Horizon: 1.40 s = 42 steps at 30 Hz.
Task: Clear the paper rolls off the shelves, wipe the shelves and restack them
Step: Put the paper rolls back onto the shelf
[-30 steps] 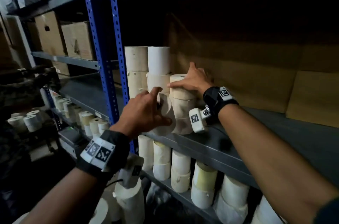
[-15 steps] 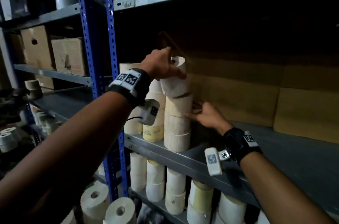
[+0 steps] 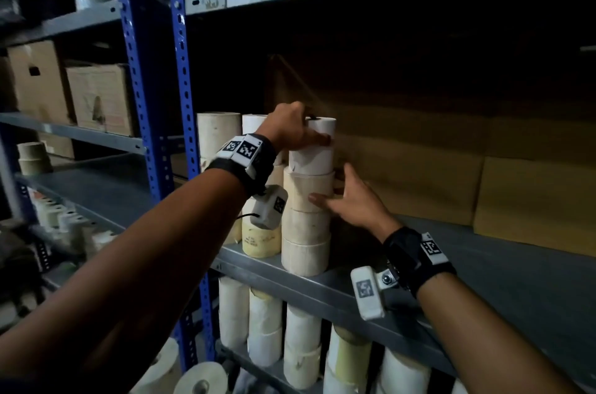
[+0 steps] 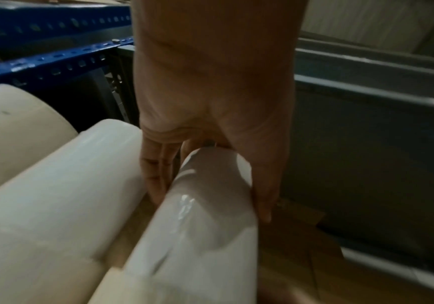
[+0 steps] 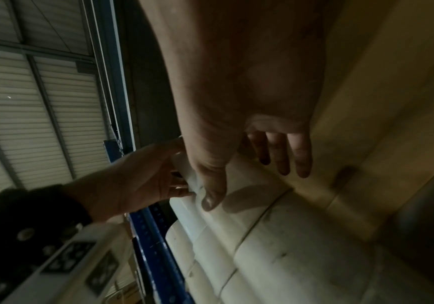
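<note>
The white paper roll [image 3: 317, 148] sits just right of the frame's centre in the head view, topmost on a stack of cream rolls [image 3: 306, 219] that stands at the front of the grey metal shelf [image 3: 371, 290]. The left hand [image 3: 290, 132] grasps this roll from above, thumb on its near face and fingers curled over the top edge; the left wrist view shows the fingers [image 4: 156, 174] on one side and the thumb on the other, clamping its glossy wall. That overhand hold looks chosen to seat the roll squarely on the one beneath.

The right hand [image 3: 351, 200], lower and to the right, lies against the stack's side with fingers extended, the thumb across a cream roll's front and nothing grasped. I judge it is there to brace the column, which is tall enough to tip.

Left of the stack stand more rolls, one yellowish roll [image 3: 259, 240] behind the left wrist camera. Further left is the blue perforated upright [image 3: 180, 71], with cardboard boxes [image 3: 96, 96] beyond it at the frame's left. More rolls fill the lower shelf [image 3: 300, 348].
</note>
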Tool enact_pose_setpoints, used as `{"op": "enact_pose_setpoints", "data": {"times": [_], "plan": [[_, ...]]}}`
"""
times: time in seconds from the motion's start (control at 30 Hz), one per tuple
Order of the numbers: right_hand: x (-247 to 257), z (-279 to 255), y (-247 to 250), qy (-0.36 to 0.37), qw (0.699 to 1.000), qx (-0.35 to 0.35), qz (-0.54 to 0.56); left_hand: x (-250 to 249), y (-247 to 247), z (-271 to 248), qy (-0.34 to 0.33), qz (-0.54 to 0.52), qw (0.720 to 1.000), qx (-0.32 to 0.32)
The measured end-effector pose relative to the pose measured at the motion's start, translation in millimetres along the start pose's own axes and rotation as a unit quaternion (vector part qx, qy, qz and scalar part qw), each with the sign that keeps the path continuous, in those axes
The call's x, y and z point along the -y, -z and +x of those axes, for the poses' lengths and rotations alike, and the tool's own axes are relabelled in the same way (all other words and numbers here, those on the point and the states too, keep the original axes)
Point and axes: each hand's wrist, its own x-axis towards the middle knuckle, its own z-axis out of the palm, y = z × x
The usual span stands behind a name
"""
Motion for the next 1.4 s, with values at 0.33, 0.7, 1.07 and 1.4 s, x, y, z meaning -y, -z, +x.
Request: {"op": "enact_pose_setpoints", "data": {"times": [0.33,0.7,1.07,1.4], "plan": [[-5,3,-17,0.013,0.999,-0.028,0.012,6,2,-9,-0.017,-0.01,1.0,-0.001],[-40,-11,-32,-0.03,0.989,0.025,0.141,67,-99,-137,0.022,-0.172,0.979,-0.104],[-33,-10,-39,-0.022,0.993,-0.019,0.117,84,-120,-136,0.022,-0.21,0.974,-0.086],[-60,-38,-45,-0.088,0.99,0.085,0.065,107,-157,-183,0.037,-0.2,0.978,-0.039]]}}
